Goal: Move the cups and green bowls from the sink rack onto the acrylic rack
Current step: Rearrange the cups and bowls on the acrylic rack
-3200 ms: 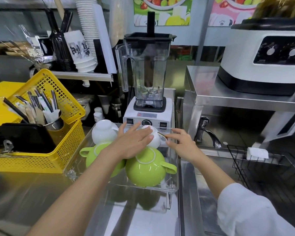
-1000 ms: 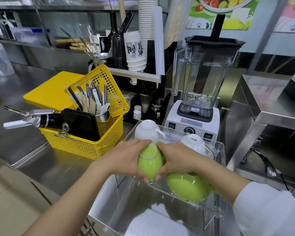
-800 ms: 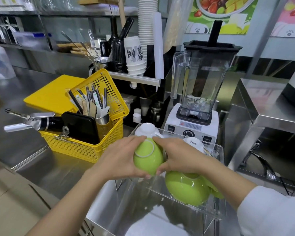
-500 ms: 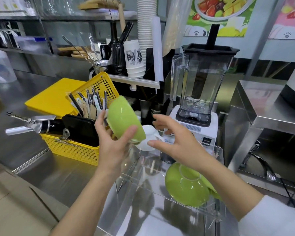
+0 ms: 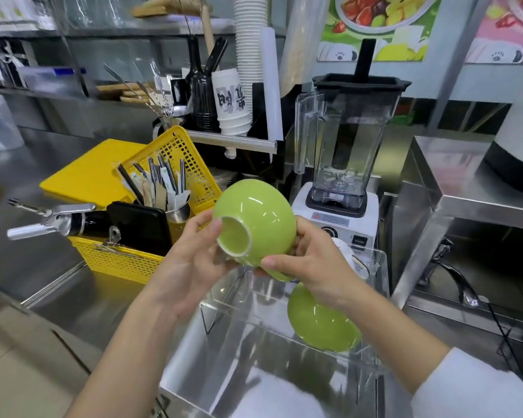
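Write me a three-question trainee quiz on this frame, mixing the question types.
1. True or false: both hands grip the raised green bowl.
2. Which way does that bowl's foot ring face? A) toward the camera B) toward the blender C) straight down
3. Where is the other green bowl?

Key:
1. True: the left hand and right hand hold it from opposite sides.
2. A.
3. Lying on the acrylic rack, lower right of the raised one, partly behind the right forearm.
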A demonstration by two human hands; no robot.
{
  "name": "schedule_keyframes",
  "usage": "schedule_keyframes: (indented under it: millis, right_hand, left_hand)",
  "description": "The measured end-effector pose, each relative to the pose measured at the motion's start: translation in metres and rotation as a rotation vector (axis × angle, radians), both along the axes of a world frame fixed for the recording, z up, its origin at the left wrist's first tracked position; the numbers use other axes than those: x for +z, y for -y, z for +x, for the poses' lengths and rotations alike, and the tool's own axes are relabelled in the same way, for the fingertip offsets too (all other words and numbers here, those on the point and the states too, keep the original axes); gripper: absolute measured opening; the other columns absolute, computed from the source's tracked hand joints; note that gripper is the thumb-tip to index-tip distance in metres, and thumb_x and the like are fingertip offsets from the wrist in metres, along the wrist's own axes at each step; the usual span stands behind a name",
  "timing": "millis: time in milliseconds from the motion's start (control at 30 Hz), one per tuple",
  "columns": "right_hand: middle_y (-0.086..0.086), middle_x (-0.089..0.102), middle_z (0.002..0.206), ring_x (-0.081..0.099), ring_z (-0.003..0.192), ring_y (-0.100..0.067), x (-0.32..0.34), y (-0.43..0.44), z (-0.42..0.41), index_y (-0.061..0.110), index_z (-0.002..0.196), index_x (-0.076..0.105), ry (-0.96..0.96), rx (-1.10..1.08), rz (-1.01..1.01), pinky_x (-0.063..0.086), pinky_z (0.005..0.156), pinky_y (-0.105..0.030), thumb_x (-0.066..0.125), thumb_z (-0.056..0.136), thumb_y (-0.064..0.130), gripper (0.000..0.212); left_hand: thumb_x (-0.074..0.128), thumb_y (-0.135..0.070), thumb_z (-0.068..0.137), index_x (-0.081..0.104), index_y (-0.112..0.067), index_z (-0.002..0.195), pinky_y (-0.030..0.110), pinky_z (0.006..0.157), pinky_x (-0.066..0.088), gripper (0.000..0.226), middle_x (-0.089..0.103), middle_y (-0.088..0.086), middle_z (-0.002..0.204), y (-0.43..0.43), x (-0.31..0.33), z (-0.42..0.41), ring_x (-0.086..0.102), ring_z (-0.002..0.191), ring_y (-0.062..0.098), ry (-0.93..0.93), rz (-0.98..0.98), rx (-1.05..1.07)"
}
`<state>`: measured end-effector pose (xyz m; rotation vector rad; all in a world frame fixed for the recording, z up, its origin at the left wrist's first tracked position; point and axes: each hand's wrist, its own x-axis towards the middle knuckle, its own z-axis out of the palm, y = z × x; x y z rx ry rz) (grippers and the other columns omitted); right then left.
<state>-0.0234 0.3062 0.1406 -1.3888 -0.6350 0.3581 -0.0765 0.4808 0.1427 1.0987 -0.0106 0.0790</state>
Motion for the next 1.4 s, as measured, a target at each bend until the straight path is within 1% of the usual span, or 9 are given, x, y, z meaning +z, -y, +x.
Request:
schedule_keyframes:
  millis: [100,200,333,467,600,767,1000,1200,1400]
  right_hand:
    - [-0.009,0.072,0.085,0.070,0.071,-0.028,-0.001,0.001,0.001,0.002,0.111,0.048,-0.283,0.170,0.151,0.059,0.055,-0.034,0.064,0.069,-0.015,0.047]
    - [-0.007,0.067,0.097,0.070,0.076,-0.025,-0.001,-0.003,-0.003,0.010,0.113,0.050,-0.345,0.074,0.146,0.059,0.056,-0.033,0.070,0.064,-0.008,0.056]
    - [0.005,0.049,0.115,0.061,0.097,-0.017,-0.003,-0.010,-0.006,0.023,0.134,0.030,0.050,-0.148,-0.203,0.057,0.077,-0.032,0.075,0.069,0.003,0.082]
    - [0.004,0.054,0.096,0.055,0.078,-0.015,-0.012,-0.008,-0.005,0.021,0.104,0.044,0.381,-0.272,-0.539,0.044,0.069,-0.029,0.073,0.074,0.025,0.042]
    - [0.009,0.042,0.067,0.044,0.073,-0.022,-0.018,-0.010,-0.002,0.022,0.067,0.036,0.538,-0.272,-0.707,0.024,0.059,-0.030,0.065,0.081,0.031,0.033]
    - [-0.015,0.061,0.090,0.056,0.085,-0.033,-0.014,-0.013,0.005,0.013,0.080,0.040,0.522,-0.271,-0.803,0.044,0.071,-0.041,0.060,0.083,0.036,0.031]
    - [-0.018,0.063,0.094,0.051,0.094,-0.033,-0.025,-0.017,0.014,0.020,0.063,0.029,0.658,-0.218,-0.979,0.026,0.078,-0.036,0.054,0.086,0.043,0.041]
    - [-0.005,0.049,0.080,0.048,0.092,-0.031,-0.030,-0.015,0.022,0.028,0.059,0.021,0.715,-0.147,-1.059,0.027,0.087,-0.038,0.052,0.085,0.046,0.045]
    - [-0.005,0.060,0.084,0.045,0.090,-0.029,-0.033,-0.013,0.025,0.025,0.060,0.029,0.740,-0.093,-1.066,0.027,0.088,-0.039,0.053,0.085,0.047,0.040]
  left_hand:
    - [0.089,-0.044,0.033,0.043,-0.015,0.132,0.040,0.068,0.057,0.113,0.055,0.013,0.126,0.002,-0.005,0.002,0.057,0.106,0.032,-0.073,-0.060,-0.016]
    - [0.083,-0.041,0.048,0.053,-0.009,0.124,0.038,0.060,0.057,0.087,0.061,0.017,0.118,0.008,-0.011,0.007,0.063,0.098,0.030,-0.087,-0.081,0.087]
    - [0.063,-0.032,0.074,0.061,-0.011,0.114,0.039,0.059,0.059,0.044,0.068,0.015,0.111,0.015,-0.017,0.015,0.065,0.097,0.033,-0.178,-0.217,0.175]
    - [0.061,-0.032,0.081,0.065,-0.017,0.100,0.046,0.071,0.057,0.024,0.070,0.012,0.104,0.010,-0.020,0.018,0.067,0.094,0.031,-0.271,-0.176,0.216]
    - [0.065,-0.035,0.079,0.056,-0.013,0.115,0.044,0.069,0.057,0.043,0.065,0.013,0.113,0.008,-0.022,0.021,0.065,0.098,0.030,-0.302,-0.004,0.314]
    - [0.079,-0.053,0.040,0.032,-0.029,0.133,0.048,0.100,0.043,0.107,0.044,0.006,0.133,0.005,-0.026,0.021,0.049,0.118,0.027,-0.252,0.522,0.335]
    - [0.083,-0.045,0.054,0.049,-0.037,0.093,0.036,0.085,0.051,0.052,0.061,-0.004,0.106,-0.002,-0.035,0.023,0.059,0.098,0.017,-0.186,0.756,0.351]
    - [0.067,-0.066,0.061,0.051,-0.035,0.109,0.054,0.109,0.023,0.060,0.043,-0.031,0.076,-0.003,-0.042,0.021,0.038,0.083,0.013,-0.274,1.112,0.493]
    - [0.050,-0.078,0.053,0.050,-0.036,0.102,0.038,0.105,0.008,0.065,0.061,-0.010,0.099,-0.004,-0.049,0.019,0.046,0.104,0.013,-0.230,1.212,0.482]
